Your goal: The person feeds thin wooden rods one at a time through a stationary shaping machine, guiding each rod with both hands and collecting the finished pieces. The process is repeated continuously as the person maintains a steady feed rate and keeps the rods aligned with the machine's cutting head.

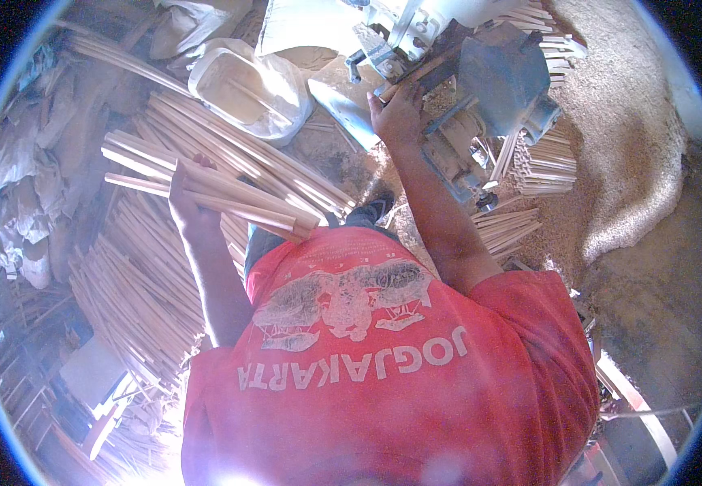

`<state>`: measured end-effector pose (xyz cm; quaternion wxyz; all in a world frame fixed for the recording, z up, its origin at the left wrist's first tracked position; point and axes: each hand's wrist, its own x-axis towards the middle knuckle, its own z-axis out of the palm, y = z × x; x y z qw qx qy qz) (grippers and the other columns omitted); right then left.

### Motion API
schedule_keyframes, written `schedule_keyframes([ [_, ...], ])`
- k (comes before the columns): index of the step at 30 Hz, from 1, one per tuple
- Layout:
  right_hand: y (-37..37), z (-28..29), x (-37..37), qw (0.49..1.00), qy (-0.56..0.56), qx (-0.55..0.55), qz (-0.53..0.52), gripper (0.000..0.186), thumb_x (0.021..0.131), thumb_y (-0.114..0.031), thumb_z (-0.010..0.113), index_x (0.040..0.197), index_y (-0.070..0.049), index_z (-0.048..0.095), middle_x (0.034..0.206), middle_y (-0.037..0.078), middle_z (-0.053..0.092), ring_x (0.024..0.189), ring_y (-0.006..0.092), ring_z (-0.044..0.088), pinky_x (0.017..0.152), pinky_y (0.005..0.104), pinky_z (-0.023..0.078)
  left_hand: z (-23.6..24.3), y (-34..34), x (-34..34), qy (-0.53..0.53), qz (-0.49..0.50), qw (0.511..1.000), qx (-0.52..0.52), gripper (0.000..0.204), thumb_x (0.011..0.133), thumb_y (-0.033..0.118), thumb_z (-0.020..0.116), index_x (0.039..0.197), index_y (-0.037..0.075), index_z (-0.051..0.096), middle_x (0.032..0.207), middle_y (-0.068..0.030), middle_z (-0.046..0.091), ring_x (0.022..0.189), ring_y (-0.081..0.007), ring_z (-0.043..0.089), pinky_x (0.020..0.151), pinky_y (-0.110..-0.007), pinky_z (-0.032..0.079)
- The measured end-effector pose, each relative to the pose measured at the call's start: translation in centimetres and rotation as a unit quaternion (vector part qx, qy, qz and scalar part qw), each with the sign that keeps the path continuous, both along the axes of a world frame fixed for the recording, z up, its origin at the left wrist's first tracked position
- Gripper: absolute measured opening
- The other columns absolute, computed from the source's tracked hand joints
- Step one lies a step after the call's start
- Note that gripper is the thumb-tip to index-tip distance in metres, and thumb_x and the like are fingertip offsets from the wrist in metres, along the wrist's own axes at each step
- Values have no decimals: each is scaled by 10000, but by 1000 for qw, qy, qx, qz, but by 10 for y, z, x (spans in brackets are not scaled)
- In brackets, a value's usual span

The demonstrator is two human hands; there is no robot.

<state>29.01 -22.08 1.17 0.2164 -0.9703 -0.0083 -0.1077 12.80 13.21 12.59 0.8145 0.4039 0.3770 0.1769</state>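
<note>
My left hand [182, 201] is closed around a bundle of long pale wooden sticks [229, 198] held level in front of my chest. My right hand [398, 113] reaches forward and grips a single wooden stick [416, 74] that runs into a blue-grey machine [497, 77]. My red printed shirt [383, 356] fills the lower middle of the view.
Large heaps of loose sticks [140, 283] lie at the left and below my left hand. A white sack of sawdust [245, 85] stands ahead. Stacked cut sticks [545, 162] sit right of the machine, with a sawdust mound [634, 146] beyond.
</note>
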Motion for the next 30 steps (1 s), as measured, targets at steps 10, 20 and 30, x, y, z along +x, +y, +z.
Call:
schedule_keyframes([
  [10,1,9,0,1000,-5,17,-11,968,903,-521,667,1488,137,266,1464,399,390,1377,526,407,1095,591,387,3,0,0,6,-22,1000,-1,631,975,295,626,1412,-65,349,1179,-223,549,1068,-311,588,948,-449,521],
  [20,-2,2,6,1000,-4,17,-5,997,902,-520,671,1491,158,240,1477,402,372,1402,516,382,1125,555,382,-1,3,3,3,-5,1000,-7,604,979,285,628,1395,-72,375,1165,-229,565,1076,-313,591,949,-457,524],
  [30,-2,5,7,999,11,36,-15,997,907,-516,668,1507,140,216,1493,395,358,1433,498,346,1137,550,372,-7,7,4,-1,-2,1000,-13,643,976,295,636,1415,-72,343,1204,-233,538,1135,-312,566,980,-452,518],
])
